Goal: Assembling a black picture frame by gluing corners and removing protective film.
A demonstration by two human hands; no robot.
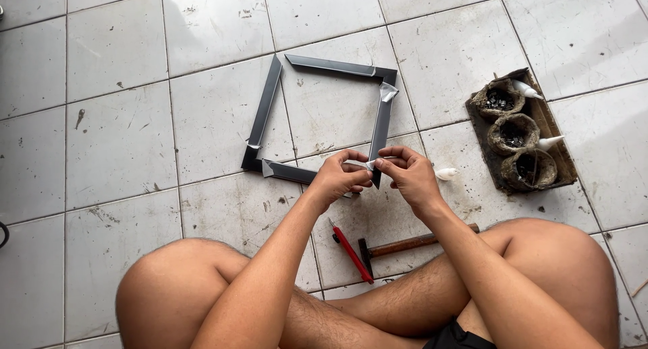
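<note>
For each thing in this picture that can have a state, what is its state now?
Left hand: pinching the strip of tape.
Right hand: pinching the same strip.
Strip of tape: stretched between both hands.
Dark frame: flat on the tiles, top-left corner open, other visible corners taped.
Hammer: lying on the floor, untouched.
Three round cups: upright in a tray, holding small dark pieces.

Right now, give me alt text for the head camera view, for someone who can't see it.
A person sitting cross-legged on a white tiled floor holds a strip of tape between left hand and right hand over a dark square frame. A red-handled tool, hammer and tray of small pots lie nearby.
</note>
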